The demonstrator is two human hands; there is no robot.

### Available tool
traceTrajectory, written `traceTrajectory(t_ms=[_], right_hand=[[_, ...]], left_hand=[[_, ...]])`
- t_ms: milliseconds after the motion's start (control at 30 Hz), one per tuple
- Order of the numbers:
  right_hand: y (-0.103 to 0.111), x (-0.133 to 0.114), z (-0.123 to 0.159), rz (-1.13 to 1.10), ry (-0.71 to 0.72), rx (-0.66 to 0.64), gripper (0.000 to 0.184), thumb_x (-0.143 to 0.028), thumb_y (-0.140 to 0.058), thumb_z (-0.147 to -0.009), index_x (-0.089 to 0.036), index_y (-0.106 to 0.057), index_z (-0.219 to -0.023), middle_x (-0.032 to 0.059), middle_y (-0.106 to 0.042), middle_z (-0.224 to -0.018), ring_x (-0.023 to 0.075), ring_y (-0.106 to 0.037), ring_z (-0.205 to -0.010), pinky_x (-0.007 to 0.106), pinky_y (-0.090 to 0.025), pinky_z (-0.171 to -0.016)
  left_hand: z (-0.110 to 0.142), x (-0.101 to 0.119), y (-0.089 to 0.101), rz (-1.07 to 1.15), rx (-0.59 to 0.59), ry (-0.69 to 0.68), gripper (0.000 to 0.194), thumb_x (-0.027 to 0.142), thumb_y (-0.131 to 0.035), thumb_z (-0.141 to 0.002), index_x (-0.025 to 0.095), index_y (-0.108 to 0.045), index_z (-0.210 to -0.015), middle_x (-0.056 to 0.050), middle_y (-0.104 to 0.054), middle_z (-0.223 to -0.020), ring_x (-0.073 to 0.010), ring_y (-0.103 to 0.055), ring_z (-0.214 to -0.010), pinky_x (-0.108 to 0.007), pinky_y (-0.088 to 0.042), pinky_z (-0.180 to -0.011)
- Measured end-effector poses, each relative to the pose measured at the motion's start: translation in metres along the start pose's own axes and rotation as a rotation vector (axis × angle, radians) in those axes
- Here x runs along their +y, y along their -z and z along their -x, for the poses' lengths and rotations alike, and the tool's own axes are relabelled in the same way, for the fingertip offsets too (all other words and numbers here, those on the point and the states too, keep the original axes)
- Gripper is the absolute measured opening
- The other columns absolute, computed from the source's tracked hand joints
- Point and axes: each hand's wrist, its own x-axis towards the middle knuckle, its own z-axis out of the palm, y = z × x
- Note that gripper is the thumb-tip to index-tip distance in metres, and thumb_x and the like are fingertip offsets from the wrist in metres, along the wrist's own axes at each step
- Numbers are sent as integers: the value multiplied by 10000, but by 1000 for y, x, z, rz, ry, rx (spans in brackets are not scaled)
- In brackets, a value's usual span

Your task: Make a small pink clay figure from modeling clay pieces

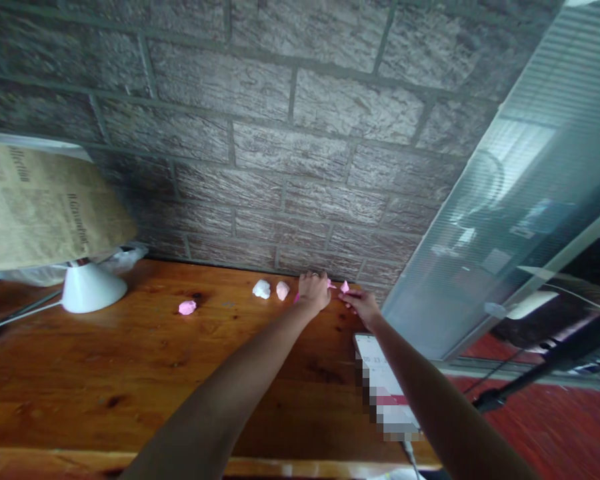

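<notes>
My left hand [314, 291] is at the back edge of the wooden table, its fingers curled down over a bright pink lump that shows at both sides of the hand. Just to the right, my right hand [362, 304] pinches a small, pointed pink piece [345, 287] between its fingertips. Left of my left hand lie a pale pink lump [283, 290] and a white lump [261, 289]. Farther left, a pink lump [187, 307] rests alone. Whether the lumps are soft clay or crumpled paper I cannot tell.
A lamp with a white cone base [93, 290] and printed shade [45, 207] stands at left. Under my right forearm lies a phone [375, 353] with a cable [410, 453]. The brick-patterned wall [280, 147] rises behind the table [145, 380]; a glass panel [475, 220] borders the right.
</notes>
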Motion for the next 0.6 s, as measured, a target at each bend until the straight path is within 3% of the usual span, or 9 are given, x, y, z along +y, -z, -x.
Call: traceTrajectory(t_ms=[167, 333, 533, 600], right_hand=[[4, 4, -4, -59, -1, 3, 438, -427, -896, -468, -166, -713, -767, -34, -578, -524, 87, -462, -469, 205, -295, -403], [4, 7, -5, -91, -12, 16, 439, -425, -897, -464, -162, -711, -762, -27, -583, -538, 84, -457, -472, 208, -297, -398], [3, 4, -4, -93, -26, 42, 426, -389, -891, -460, -163, -719, -778, -12, -617, -584, 86, -475, -490, 207, -312, -401], [3, 2, -1, -88, -36, 44, 414, -371, -892, -454, -167, -717, -768, -8, -632, -604, 85, -481, -496, 203, -313, -402]], left_hand=[[-12, 8, -17, -6, -32, 27, 317, 162, -553, -883, 86, -666, -1169, -257, -703, -1133, -345, -601, -1201, -470, -411, -1024], [-11, 6, -18, 34, -43, 47, 317, 155, -485, -920, 147, -702, -1152, -216, -723, -1111, -318, -646, -1153, -449, -470, -976], [7, -6, 13, 130, 12, 94, 294, 286, -490, -957, 245, -703, -1155, -115, -761, -1083, -278, -714, -1004, -373, -529, -845], [27, -18, 28, 285, 110, 52, 269, 309, -537, -943, 266, -696, -1156, -66, -775, -1048, -243, -717, -974, -337, -531, -842]])
